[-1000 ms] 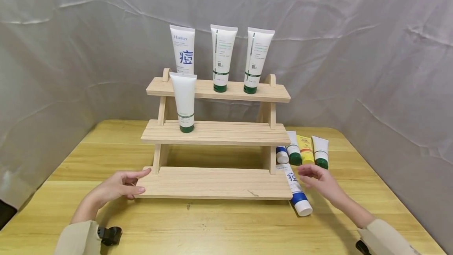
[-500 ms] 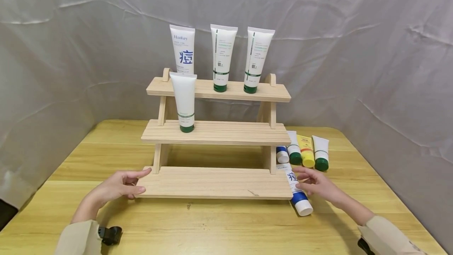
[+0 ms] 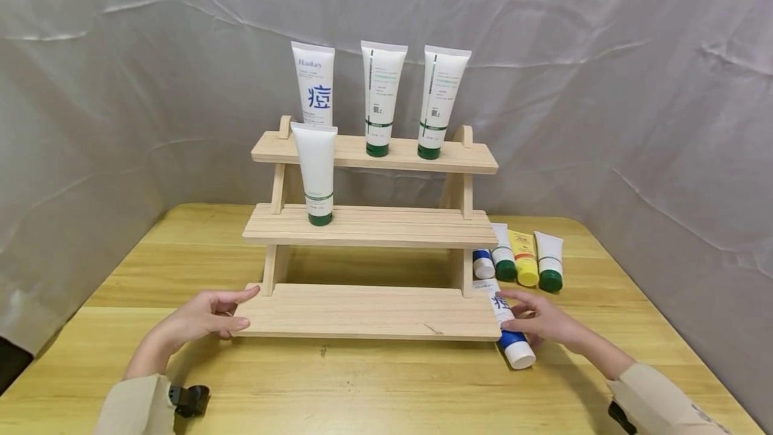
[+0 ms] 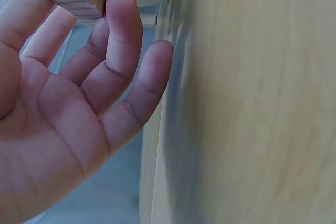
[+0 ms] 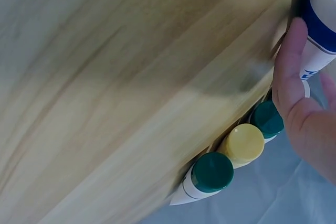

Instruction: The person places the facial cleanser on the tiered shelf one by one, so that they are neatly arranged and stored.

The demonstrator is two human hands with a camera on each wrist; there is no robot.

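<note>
My left hand [image 3: 202, 317] holds the left end of the bottom board of a three-tier wooden display rack [image 3: 368, 312]. Its fingers [image 4: 123, 30] curl at the board's end in the left wrist view. At the rack's right end, my right hand [image 3: 543, 319] has its thumb and fingers around a white squeeze tube [image 3: 519, 356] with a blue band and white cap. That tube lies on the table, its upper end beside the bottom board. In the right wrist view, a finger runs along the side of the tube [image 5: 319, 27].
Three white tubes stand cap-down on the top tier, including a green-capped tube [image 3: 383, 96]. Another white tube [image 3: 315, 170] stands on the middle tier's left. Behind my right hand, several tubes lie in a row, among them a yellow tube [image 3: 524, 257]. Grey cloth [image 3: 604, 119] hangs behind.
My right hand has moved down and left onto the blue-banded tube, its fingers closing around it. The left hand keeps its place on the rack.
</note>
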